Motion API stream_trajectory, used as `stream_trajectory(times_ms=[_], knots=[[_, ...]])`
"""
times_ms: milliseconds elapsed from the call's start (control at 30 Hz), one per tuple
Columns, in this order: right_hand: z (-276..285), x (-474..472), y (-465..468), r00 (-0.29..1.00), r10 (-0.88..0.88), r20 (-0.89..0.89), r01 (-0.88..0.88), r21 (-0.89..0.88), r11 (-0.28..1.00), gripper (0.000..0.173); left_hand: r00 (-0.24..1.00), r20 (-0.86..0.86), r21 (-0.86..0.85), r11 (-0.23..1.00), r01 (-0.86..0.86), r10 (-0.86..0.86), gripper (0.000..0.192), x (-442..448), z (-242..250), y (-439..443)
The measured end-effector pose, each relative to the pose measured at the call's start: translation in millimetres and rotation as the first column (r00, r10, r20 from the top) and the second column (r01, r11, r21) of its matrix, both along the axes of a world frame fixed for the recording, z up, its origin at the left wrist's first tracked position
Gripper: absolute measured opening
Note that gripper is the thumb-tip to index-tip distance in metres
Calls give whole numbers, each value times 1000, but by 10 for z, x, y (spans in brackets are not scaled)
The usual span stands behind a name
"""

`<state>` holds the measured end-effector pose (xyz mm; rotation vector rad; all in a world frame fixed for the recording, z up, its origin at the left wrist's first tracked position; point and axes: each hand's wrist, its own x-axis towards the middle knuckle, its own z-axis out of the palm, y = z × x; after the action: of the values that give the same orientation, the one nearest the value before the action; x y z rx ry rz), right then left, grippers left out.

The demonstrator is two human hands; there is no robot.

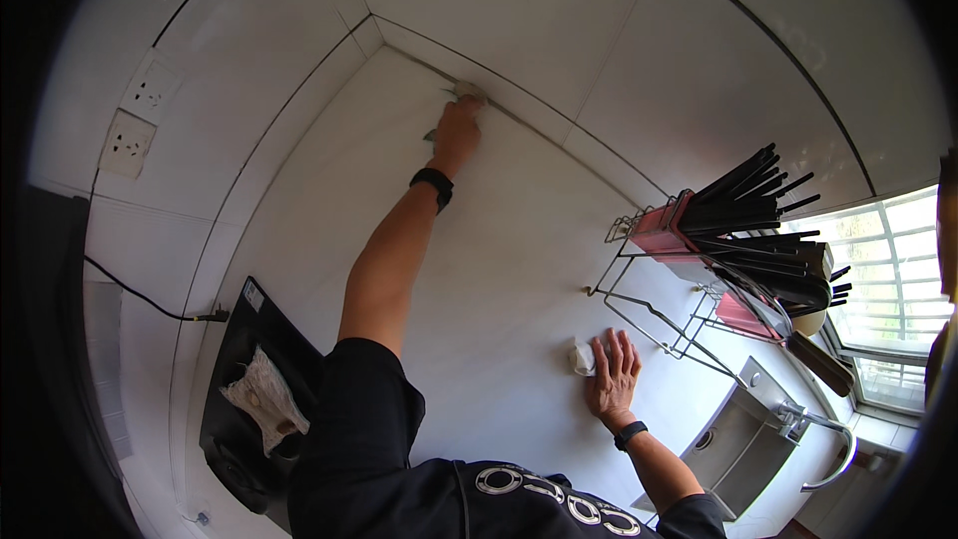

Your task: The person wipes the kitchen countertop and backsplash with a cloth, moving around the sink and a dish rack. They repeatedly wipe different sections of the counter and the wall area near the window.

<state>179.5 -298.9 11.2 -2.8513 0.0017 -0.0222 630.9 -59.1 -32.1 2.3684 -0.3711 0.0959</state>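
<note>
My left hand (457,133) reaches to the back edge of the white countertop (479,254). Its fingers are closed around a pale wad (470,90), a cloth or sponge, pressed where the counter meets the upstand. Small dark green bits show beside this hand; what they belong to is hidden. Nearer to me, my right hand (615,382) lies palm down on the counter, fingers slightly spread. A crumpled white tissue or cloth (581,356) sits against its thumb side; whether the thumb touches it I cannot tell.
At right, a wire rack (636,299) holds pink containers (662,228) with black chopsticks (741,202) and utensils. Beyond my right forearm is a steel sink (737,457) with a curved faucet (842,434). At left, a black cooking appliance (251,329) carries a stained cloth (266,400); a plug (217,315) lies near.
</note>
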Motion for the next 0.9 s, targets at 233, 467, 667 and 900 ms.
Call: stream_trajectory(times_ms=[233, 467, 667, 900], knots=[[39, -7, 21, 1000, -1, 15, 1, 10, 1000, 63, 907, -386, -234, 969, 82, -170, 36, -347, 208, -256], [46, -26, 15, 1000, -12, 22, 12, 15, 1000, 62, 504, -592, -800, 383, -462, -629, 36, -583, 526, -109], [44, -15, 2, 1000, -10, 10, 10, 22, 1000, 60, 570, -735, -669, 530, -521, -366, 35, -21, 509, 682], [28, 4, -22, 1000, -5, -4, 6, 29, 1000, 62, 953, 113, 312, 901, -301, 280, 41, 295, 181, 826]])
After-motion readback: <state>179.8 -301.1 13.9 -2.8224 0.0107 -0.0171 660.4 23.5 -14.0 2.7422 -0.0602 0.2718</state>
